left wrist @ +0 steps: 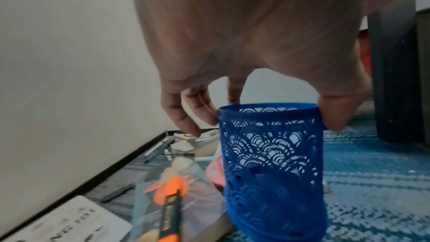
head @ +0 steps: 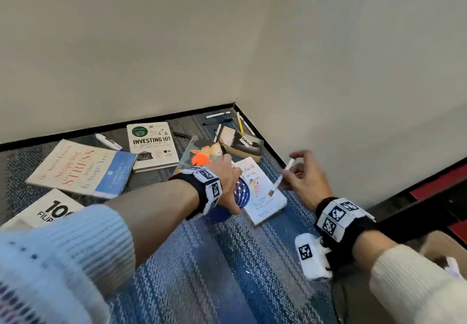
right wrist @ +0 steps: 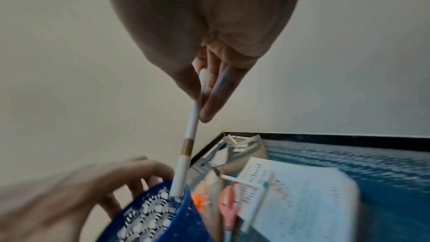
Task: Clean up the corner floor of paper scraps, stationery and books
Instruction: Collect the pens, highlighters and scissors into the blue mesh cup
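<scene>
The left hand (left wrist: 244, 47) grips the rim of the blue cup (left wrist: 272, 168), which stands on the carpet (head: 202, 260). The right hand (head: 304, 181) pinches a white pen (right wrist: 188, 144), its lower end just inside the cup's rim. Books (head: 151, 144) and more pens (head: 218, 115) lie beyond the cup toward the wall corner; bare carpet lies on the cup's near side.

Right hand (head: 304, 179) pinches pen (head: 281, 176); books (head: 80, 169) apparently scattered.

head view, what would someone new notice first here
The two hands in the middle: the left hand grips a blue cut-out pen cup while the right hand pinches a white pen, its tip at the cup's rim. Behind them, books like Investing 101 and loose pens litter the carpeted corner.
</scene>
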The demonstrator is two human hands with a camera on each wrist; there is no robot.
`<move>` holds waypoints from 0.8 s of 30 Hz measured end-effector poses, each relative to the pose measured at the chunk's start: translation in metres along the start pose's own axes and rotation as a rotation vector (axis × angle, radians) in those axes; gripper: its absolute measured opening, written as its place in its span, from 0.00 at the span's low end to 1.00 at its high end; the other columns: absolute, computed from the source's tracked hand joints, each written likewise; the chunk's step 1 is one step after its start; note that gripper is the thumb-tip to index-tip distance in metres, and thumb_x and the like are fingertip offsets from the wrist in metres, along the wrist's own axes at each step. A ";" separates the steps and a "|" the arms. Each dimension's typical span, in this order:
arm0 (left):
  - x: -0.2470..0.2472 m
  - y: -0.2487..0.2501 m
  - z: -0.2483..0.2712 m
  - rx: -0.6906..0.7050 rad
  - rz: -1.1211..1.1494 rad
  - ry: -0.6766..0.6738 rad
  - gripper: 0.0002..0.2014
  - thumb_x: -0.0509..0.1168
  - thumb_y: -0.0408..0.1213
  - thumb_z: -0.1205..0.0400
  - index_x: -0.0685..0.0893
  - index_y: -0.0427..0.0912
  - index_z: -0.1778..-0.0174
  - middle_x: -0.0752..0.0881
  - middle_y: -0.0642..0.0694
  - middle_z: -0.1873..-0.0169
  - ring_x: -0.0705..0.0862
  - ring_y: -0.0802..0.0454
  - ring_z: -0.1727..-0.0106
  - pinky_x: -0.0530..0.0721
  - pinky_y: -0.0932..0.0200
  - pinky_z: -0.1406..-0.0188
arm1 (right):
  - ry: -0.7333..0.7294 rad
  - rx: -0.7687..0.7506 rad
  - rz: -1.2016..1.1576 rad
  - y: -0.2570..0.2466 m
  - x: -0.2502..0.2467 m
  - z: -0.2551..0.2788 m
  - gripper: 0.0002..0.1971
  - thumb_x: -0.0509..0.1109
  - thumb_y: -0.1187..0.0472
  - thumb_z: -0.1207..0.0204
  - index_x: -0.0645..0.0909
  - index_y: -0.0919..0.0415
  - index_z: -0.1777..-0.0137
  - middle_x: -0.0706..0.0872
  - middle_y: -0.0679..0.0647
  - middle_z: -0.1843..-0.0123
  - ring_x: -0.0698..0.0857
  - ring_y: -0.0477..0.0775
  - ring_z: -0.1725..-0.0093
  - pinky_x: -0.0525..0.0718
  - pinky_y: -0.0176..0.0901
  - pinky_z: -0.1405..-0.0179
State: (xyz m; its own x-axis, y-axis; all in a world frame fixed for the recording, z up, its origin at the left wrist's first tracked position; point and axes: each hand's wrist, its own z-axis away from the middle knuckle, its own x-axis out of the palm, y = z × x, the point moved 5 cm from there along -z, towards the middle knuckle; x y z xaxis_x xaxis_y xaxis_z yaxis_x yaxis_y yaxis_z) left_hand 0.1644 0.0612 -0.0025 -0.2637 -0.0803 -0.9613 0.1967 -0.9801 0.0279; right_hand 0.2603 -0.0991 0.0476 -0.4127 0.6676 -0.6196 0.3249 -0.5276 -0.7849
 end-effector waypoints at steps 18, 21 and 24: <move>0.015 -0.095 0.023 -0.184 0.400 0.095 0.41 0.72 0.65 0.44 0.75 0.49 0.37 0.85 0.45 0.50 0.83 0.44 0.53 0.86 0.52 0.51 | -0.360 -0.226 -0.076 -0.030 0.126 -0.047 0.11 0.73 0.53 0.24 0.82 0.56 0.46 0.91 0.54 0.59 0.91 0.52 0.59 0.89 0.48 0.57; 0.029 -0.094 0.018 -0.259 0.424 0.099 0.41 0.73 0.64 0.41 0.74 0.46 0.35 0.82 0.43 0.48 0.83 0.43 0.49 0.85 0.51 0.49 | -0.248 -0.134 -0.019 0.016 0.126 -0.084 0.04 0.70 0.54 0.21 0.83 0.52 0.54 0.92 0.53 0.59 0.90 0.53 0.59 0.88 0.52 0.55; 0.032 -0.093 0.013 -0.290 0.388 0.082 0.41 0.76 0.62 0.37 0.72 0.45 0.33 0.79 0.42 0.48 0.81 0.44 0.50 0.79 0.57 0.55 | -0.249 -0.065 0.460 0.068 0.123 -0.126 0.05 0.70 0.55 0.23 0.84 0.54 0.50 0.91 0.58 0.49 0.87 0.61 0.47 0.83 0.51 0.44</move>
State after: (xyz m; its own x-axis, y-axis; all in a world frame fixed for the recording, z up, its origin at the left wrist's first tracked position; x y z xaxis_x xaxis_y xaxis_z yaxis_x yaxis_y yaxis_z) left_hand 0.1252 0.1475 -0.0318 -0.0462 -0.4038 -0.9137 0.5239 -0.7886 0.3220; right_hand 0.3391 0.0138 -0.0824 -0.4022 0.2251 -0.8875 0.5688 -0.6981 -0.4348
